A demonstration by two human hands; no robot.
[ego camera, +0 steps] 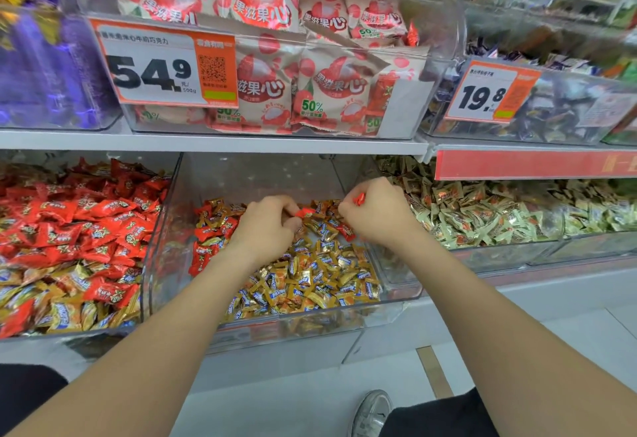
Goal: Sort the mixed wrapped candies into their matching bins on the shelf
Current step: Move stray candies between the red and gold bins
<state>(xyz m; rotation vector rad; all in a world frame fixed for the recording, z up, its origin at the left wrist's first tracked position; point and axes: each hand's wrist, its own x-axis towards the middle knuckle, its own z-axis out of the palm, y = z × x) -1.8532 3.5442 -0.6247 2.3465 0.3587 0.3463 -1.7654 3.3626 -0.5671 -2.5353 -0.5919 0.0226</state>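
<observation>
Both hands reach into the clear middle bin on the lower shelf, which holds gold wrapped candies mixed with red ones. My left hand pinches a red candy at its fingertips, low over the pile. My right hand is curled round another red candy, lifted slightly above the pile. The left bin holds mostly red candies with gold ones along its front. The right bin holds pale cream-wrapped candies.
The upper shelf edge overhangs the bins. Above it stand a bin of strawberry-print bags with a 54.9 price tag, a purple-wrapped bin at left and a 19.8 tag at right. My shoe is on the floor.
</observation>
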